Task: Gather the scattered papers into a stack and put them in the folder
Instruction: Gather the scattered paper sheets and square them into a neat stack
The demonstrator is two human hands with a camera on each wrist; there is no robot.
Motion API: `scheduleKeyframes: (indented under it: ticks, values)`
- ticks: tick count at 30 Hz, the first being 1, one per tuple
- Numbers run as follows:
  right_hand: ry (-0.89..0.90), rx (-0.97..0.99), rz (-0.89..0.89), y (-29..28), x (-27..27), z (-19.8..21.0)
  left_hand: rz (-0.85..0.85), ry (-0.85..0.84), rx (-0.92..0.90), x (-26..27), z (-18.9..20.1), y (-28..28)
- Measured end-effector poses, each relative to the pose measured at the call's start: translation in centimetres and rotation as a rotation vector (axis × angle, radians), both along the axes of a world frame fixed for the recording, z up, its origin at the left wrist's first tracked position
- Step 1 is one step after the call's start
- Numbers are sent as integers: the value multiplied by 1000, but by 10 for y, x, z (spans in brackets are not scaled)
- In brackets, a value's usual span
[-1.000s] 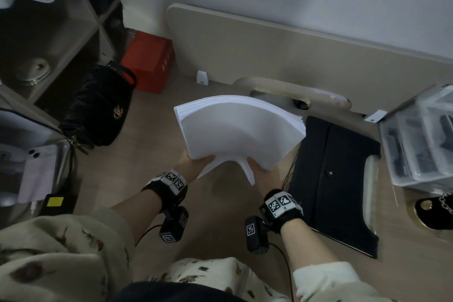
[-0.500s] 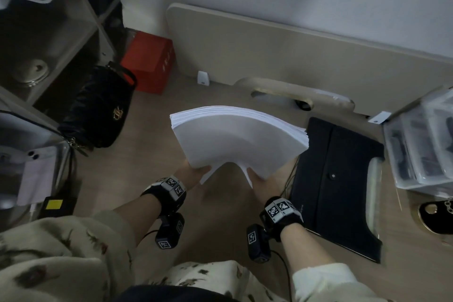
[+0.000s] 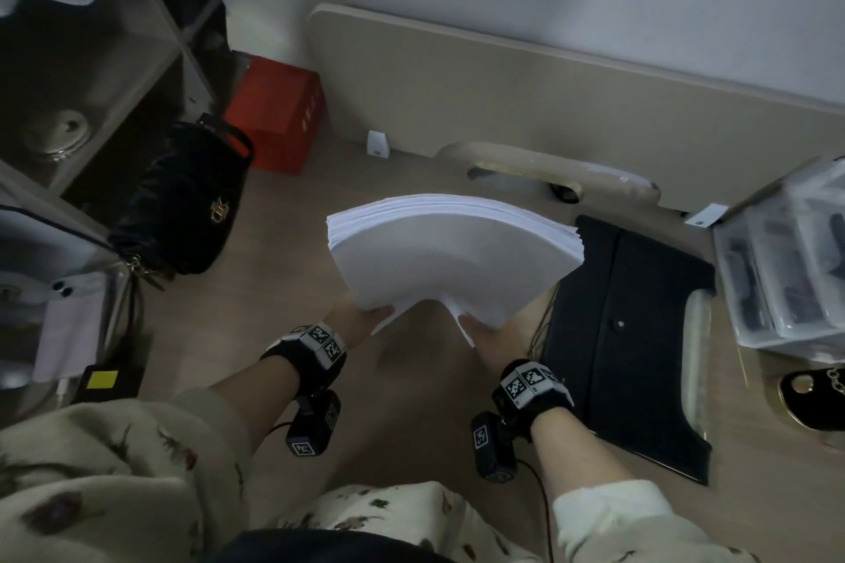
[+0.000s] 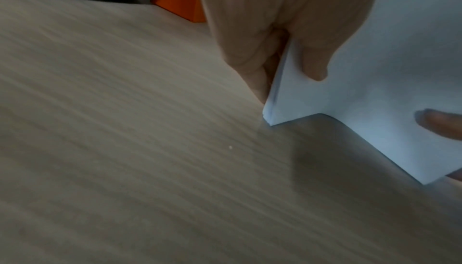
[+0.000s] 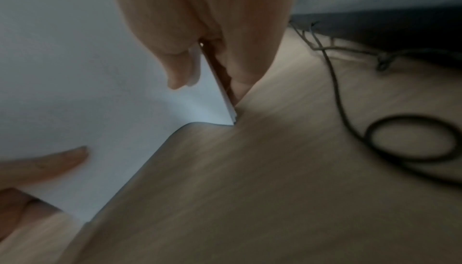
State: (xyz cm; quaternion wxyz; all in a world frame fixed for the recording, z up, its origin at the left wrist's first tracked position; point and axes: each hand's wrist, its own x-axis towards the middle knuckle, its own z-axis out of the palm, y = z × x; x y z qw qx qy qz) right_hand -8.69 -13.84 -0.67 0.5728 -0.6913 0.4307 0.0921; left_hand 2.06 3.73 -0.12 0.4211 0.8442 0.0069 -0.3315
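Both forearms reach forward side by side, each wrist banded with a black strap carrying checkered markers. The left hand (image 3: 361, 319) takes its grip on the near-left corner of the paper stack (image 3: 450, 256) — thumb on top, fingers beneath. The right hand (image 3: 496, 336) pinches the near-right corner the same way, thumb pointing inward.

White paper stack (image 3: 450, 261) bowed into an arch, upright, off the floor; black folder (image 3: 626, 334) lies flat, closed, just right.
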Motion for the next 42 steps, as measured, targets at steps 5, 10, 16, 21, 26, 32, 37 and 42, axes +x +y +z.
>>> scheduleKeyframes:
  ticks: [5,10,16,21,26,32,37,42]
  values:
    - [-109,-10,-102,-7,1,7,-40,-58,-37,13,4,7]
    - [-490,10,-212,0,1,59,-20,-100,-172,18,18,10]
    - [-736,7,-164,-6,3,85,5,-136,-428,23,59,11]
    - [-849,57,-158,-13,9,105,-35,-168,-643,29,99,5]
    - [-965,32,-177,-16,14,120,-69,-178,-730,32,111,3]
    - [-1025,68,-252,-18,21,124,-33,-237,-857,31,125,6]
    - [-1040,112,-272,-15,21,129,3,-278,-899,31,130,1]
    - [-1046,153,-265,-12,22,129,109,-275,-895,29,129,-5]
